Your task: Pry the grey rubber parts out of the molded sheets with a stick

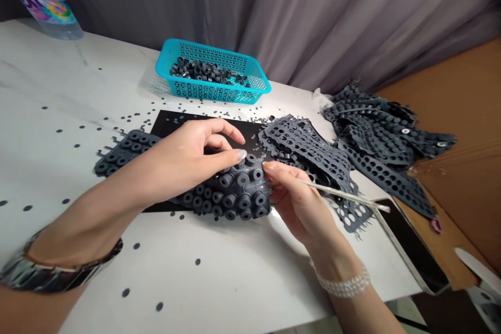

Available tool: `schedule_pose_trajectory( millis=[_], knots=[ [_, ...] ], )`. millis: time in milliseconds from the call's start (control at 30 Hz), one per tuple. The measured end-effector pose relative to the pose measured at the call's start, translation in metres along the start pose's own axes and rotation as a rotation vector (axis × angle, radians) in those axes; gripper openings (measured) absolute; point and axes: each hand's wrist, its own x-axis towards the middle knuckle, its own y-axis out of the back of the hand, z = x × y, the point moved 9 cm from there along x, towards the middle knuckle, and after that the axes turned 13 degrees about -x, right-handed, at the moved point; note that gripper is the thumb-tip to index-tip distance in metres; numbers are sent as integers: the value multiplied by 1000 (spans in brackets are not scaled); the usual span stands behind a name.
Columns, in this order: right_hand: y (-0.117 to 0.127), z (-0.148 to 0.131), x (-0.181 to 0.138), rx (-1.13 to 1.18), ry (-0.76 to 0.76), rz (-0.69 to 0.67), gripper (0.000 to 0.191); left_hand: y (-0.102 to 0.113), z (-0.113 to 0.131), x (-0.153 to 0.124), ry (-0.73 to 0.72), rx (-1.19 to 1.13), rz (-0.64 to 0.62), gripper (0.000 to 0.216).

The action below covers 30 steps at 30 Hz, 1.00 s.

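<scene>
A dark grey moulded rubber sheet [230, 195] with rows of round, hollow plugs lies across a black board [172, 120], its right end bent up. My right hand [299, 201] pinches that right edge between thumb and fingers. A thin pale stick-like tool [344, 193] also rests in this hand, pointing right. Over the sheet, my left hand [191, 154] has curved fingers apart from the thumb, whose tip touches the sheet's upper edge by a plug. The sheet's middle is hidden under my left hand and forearm.
A turquoise basket [215, 93] of small black rubber pieces stands behind. Punched sheets [309, 141] and a heap of sheets [371, 125] lie right, near a phone [415, 245]. Small dark discs [198, 261] are scattered on the white table [235, 292]. A bottle [50, 5] stands back left.
</scene>
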Motion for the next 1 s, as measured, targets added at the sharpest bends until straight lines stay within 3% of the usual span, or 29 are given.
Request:
schedule_pose_trajectory(
  millis=[1000],
  knots=[
    [10,3,5,90,-21,102,18,-4,-15,7,14,-146,32,28]
  ],
)
